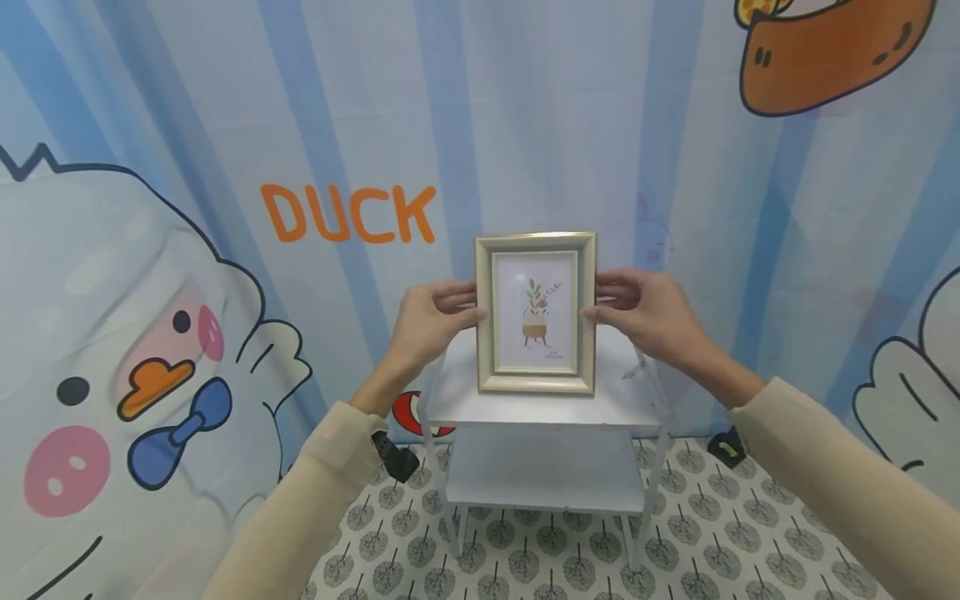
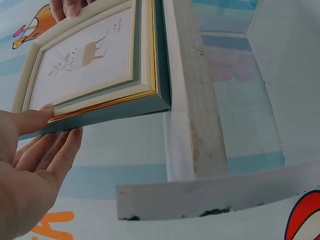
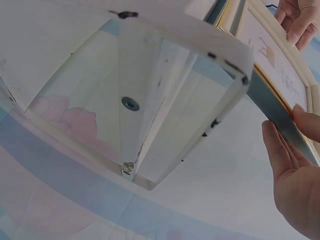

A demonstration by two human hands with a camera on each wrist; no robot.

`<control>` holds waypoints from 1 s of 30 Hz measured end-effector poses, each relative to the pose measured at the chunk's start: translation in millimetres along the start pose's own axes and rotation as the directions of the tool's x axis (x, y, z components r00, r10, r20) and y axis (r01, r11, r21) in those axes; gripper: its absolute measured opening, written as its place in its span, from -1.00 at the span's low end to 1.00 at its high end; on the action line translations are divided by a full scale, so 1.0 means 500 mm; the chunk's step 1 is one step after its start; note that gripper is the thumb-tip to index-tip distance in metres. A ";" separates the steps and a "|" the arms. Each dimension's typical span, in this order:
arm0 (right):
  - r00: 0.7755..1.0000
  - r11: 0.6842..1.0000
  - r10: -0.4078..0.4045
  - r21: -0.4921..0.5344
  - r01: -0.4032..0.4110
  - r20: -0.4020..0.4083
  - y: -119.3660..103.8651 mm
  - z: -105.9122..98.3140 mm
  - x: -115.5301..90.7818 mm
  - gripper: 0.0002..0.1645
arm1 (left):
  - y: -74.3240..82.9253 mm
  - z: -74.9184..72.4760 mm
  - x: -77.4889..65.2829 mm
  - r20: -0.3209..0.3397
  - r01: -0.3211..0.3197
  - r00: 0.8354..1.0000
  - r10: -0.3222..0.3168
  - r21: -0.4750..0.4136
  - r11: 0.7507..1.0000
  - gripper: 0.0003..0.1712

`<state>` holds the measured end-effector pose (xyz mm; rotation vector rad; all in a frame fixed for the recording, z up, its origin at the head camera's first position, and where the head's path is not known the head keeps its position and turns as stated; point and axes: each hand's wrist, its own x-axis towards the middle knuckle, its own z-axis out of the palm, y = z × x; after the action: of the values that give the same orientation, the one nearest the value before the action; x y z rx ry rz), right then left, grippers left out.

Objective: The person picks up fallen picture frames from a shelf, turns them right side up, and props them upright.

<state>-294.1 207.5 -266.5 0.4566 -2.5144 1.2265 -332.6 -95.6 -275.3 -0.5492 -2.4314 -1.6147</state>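
Observation:
A picture frame (image 1: 536, 383) with a pale gold border stands upright over the top of a small white table (image 1: 450, 408). Behind its glass is a print of a potted plant. My left hand (image 1: 431, 321) grips the frame's left side, thumb on the front edge and fingers behind. On the opposite side my right hand (image 1: 652, 317) holds it the same way. In the left wrist view the frame's teal side (image 2: 120, 112) shows, its lower edge right at the tabletop. The right wrist view shows the right thumb on the border and the fingers along the side.
The table has a lower shelf (image 1: 547, 475) and thin white legs with chipped paint. Right behind it hangs a blue-striped curtain (image 1: 525, 125) with cartoon ducks and the word DUCK. A tree-patterned floor covering (image 1: 517, 550) lies underneath.

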 end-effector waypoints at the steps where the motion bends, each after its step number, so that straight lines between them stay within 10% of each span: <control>1: 1.000 1.000 -0.004 0.006 0.004 -0.003 0.000 0.000 -0.001 -0.32 | 0.000 -0.002 -0.001 -0.002 -0.005 1.000 0.005 -0.003 1.000 -0.45; 19: 0.999 0.999 -0.049 -0.015 0.049 -0.023 -0.015 -0.007 -0.028 -0.38 | 0.007 -0.016 -0.023 0.034 -0.058 0.998 0.059 -0.008 0.998 -0.51; 30: 0.995 0.998 -0.047 -0.045 0.044 -0.085 -0.045 0.003 -0.061 -0.49 | -0.006 -0.046 -0.027 0.163 -0.082 0.982 0.095 -0.081 0.993 -0.56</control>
<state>-257.3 197.7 -264.1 0.4390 -2.4397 1.1487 -322.8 -120.3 -273.3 -0.8239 -2.4299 -1.6906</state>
